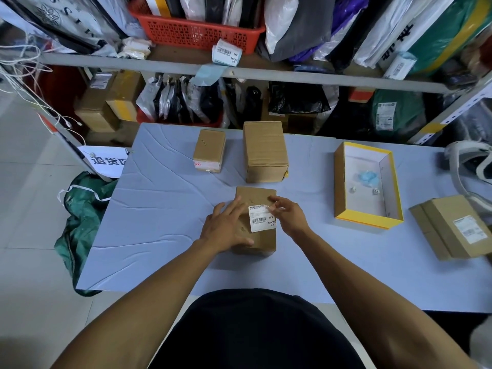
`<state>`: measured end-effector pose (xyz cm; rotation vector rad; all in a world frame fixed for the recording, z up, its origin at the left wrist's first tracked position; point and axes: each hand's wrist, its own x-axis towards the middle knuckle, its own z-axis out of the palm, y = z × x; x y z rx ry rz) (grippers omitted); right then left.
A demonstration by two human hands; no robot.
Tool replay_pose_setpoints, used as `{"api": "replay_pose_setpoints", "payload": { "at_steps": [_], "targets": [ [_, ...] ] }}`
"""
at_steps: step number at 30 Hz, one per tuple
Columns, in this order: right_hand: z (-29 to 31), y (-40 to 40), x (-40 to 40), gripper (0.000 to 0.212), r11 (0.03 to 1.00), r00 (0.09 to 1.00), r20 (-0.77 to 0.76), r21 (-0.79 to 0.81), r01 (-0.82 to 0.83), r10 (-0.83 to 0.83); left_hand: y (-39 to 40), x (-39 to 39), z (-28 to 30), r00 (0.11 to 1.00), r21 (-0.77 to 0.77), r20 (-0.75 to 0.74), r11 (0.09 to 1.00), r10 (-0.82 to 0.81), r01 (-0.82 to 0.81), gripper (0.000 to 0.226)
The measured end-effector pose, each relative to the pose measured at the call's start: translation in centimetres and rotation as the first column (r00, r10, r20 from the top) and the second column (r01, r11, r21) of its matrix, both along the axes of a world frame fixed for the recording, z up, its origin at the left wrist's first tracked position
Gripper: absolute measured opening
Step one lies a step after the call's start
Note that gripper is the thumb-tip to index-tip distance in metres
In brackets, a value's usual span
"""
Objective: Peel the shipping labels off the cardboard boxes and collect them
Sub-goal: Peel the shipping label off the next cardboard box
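**Label corner picked at on the near box**

At the far left, a green bag (82,219) slumps on the floor beside the counter (159,235), which is covered in a creased pale blue sheet. Toward the back of the counter stands a small cardboard box (209,149) with a red-and-white label on its near face, and just to its right a taller cardboard box (265,151).

In front of them, near the person, lies the near box (255,219). The left hand (226,226) rests flat on the box's left part, fingers straight and spread, the thumb down along the near edge. The white shipping label (262,218), printed with barcodes, is stuck on the box's top toward its right side. The right hand (286,213) is at the label's upper right corner, thumb and forefinger drawn together on that corner; whether the corner has lifted cannot be told.

Further right sits an open yellow-edged tray box (343,182) holding a crumpled blue scrap (367,178). At the far right lies a flat cardboard box (450,227) with its own white label (470,229) on top.
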<state>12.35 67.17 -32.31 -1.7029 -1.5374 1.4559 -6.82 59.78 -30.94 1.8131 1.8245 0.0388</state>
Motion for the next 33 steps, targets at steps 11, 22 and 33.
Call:
{"api": "replay_pose_setpoints", "payload": {
  "at_steps": [11,22,33],
  "targets": [
    [4.1,1.9,0.0,0.044,0.967,0.945,-0.251,0.092,0.239,-0.210,2.2,-1.7,0.7,0.988,0.077,0.151,0.996,0.034,-0.046,0.107],
    [-1.3,1.2,-1.8,0.142,0.870,0.864,0.374,0.226,-0.438,0.338,6.0,-3.0,-1.9,0.978,-0.096,0.209,0.995,0.004,0.016,0.142],
    [-2.3,4.9,-2.4,0.075,0.894,0.900,0.419,0.350,-0.279,0.117,10.0,-2.3,-3.3,0.884,0.112,0.393,0.941,0.253,-0.319,0.037]
  ]
}}
